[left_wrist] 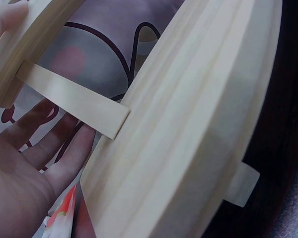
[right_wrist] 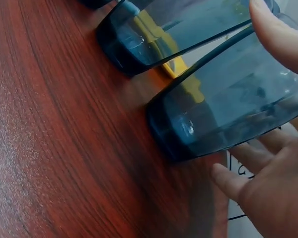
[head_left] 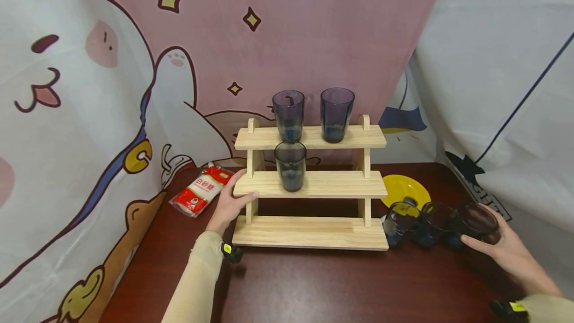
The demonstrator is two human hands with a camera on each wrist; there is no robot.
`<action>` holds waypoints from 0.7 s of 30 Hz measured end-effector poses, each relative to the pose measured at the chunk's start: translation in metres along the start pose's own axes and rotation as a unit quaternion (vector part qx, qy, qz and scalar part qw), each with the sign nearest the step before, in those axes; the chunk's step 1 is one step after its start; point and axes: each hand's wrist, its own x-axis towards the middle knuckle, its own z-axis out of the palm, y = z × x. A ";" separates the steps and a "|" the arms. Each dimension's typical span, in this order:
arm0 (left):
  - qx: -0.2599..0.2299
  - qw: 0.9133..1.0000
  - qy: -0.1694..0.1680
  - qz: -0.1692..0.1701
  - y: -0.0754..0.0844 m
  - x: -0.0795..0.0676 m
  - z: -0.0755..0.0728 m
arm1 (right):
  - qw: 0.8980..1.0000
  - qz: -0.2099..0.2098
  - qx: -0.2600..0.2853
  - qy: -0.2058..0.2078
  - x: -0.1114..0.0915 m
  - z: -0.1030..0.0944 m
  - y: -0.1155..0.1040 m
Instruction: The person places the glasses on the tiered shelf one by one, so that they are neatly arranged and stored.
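A three-tier wooden display rack (head_left: pixel 309 233) stands on the table. My left hand (head_left: pixel 228 208) grips the left end of its middle shelf, thumb at the front edge and fingers behind. In the left wrist view, the fingers (left_wrist: pixel 69 153) show behind the boards. On the right, my right hand (head_left: pixel 511 248) holds a dark tinted drinking glass (right_wrist: pixel 218 104), thumb on one side and fingers round the other. Two similar glasses (head_left: pixel 400 226) stand in a row to its left. Two purple-tinted glasses (head_left: pixel 336 116) sit on the top shelf, and a grey glass (head_left: pixel 291 168) on the middle one.
A yellow plate (head_left: pixel 399 183) lies behind the row of glasses, right of the rack. To the rack's left lies a red and white bag (head_left: pixel 202 191) with Chinese lettering. Printed curtains (head_left: pixel 358 24) hang close behind and beside the dark red-brown table (head_left: pixel 314 283).
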 end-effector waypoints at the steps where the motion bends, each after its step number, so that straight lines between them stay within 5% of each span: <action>1: 0.000 1.000 0.000 -0.001 0.000 0.000 0.000 | 1.000 -0.011 0.015 -0.002 0.001 0.001 0.002; 5: -0.005 1.000 -0.001 -0.003 0.000 0.000 0.000 | 0.995 -0.051 0.085 -0.012 0.004 0.005 0.007; 11: -0.005 1.000 -0.006 -0.013 0.002 -0.001 -0.001 | 0.996 -0.071 0.060 0.007 0.004 0.007 0.009; 18: -0.006 1.000 -0.011 -0.026 0.002 0.001 -0.002 | 0.995 -0.037 0.084 0.049 0.000 0.011 0.010; 21: -0.003 0.999 -0.015 -0.033 0.018 -0.005 -0.001 | 0.994 -0.010 0.088 0.070 -0.004 0.012 0.009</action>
